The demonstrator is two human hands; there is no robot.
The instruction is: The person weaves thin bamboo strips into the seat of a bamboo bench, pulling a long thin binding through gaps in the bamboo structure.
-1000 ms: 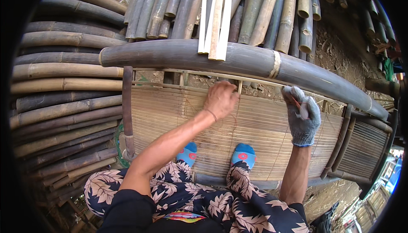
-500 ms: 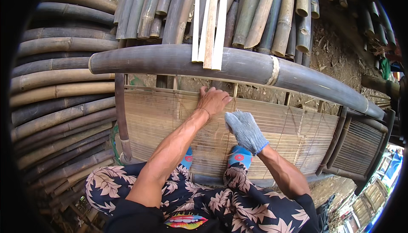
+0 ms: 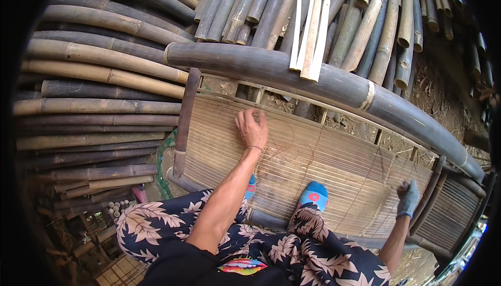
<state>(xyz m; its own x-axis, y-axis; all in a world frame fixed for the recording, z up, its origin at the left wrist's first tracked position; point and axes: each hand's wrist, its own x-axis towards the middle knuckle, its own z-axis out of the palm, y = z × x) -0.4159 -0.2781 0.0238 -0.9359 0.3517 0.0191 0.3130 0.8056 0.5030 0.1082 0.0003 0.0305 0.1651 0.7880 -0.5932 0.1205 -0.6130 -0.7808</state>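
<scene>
A slatted bamboo panel point(image 3: 334, 176) stretches across the bamboo frame below my hands. My bare left hand point(image 3: 252, 128) is over its left part, fingers curled together; what they hold, if anything, is too small to make out. Beside it, a thin brownish cord point(image 3: 287, 142) curves loosely over the slats. My right hand point(image 3: 408, 197), in a grey knitted glove with a blue cuff, is closed in a fist near the panel's right end. Whatever lies inside that fist is hidden. Lines of thin cord cross the slats from far edge to near edge.
A thick dark bamboo pole point(image 3: 334, 80) runs along the frame's far side, with pale split strips point(image 3: 311, 41) lying over it. Bamboo poles point(image 3: 99, 106) are stacked at the left; cut lengths point(image 3: 386, 30) lie beyond. My blue-socked foot point(image 3: 313, 196) rests on the slats.
My gloved right hand has moved away from the left hand, out to the panel's right end. My left hand has drawn back from the far edge. The view has shifted left.
</scene>
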